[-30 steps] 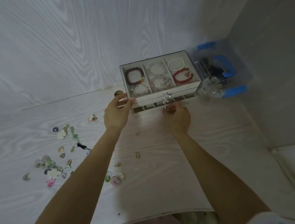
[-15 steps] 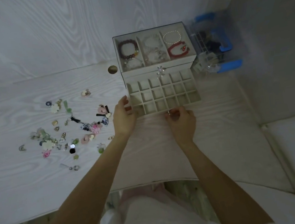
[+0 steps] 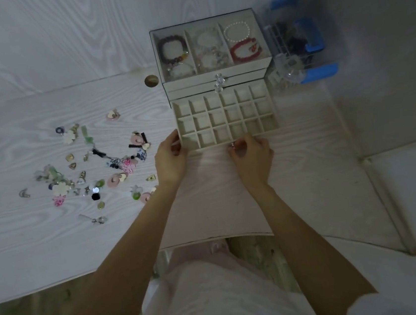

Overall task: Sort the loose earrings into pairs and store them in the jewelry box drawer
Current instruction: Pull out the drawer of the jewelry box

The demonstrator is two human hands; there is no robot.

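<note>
A pale jewelry box (image 3: 218, 77) stands at the back of the white table, its glass top showing bracelets. Its bottom drawer (image 3: 224, 118) is pulled far out, a grid of small empty compartments. My left hand (image 3: 169, 159) holds the drawer's front left corner, thumb on the rim. My right hand (image 3: 250, 152) pinches the clear knob at the drawer's front edge. Several loose earrings (image 3: 94, 167) lie scattered on the table to the left: flowers, hearts, black bows, gold pieces.
A clear plastic bin with blue latches (image 3: 298, 46) stands right of the box, in the corner by the wall. A round cable hole (image 3: 151, 81) sits left of the box. The table's front edge (image 3: 216, 239) runs just before my lap.
The drawer went from nearly shut to pulled far out, my right hand drawing it by the knob. My left hand dropped from the box's side to the drawer's corner.
</note>
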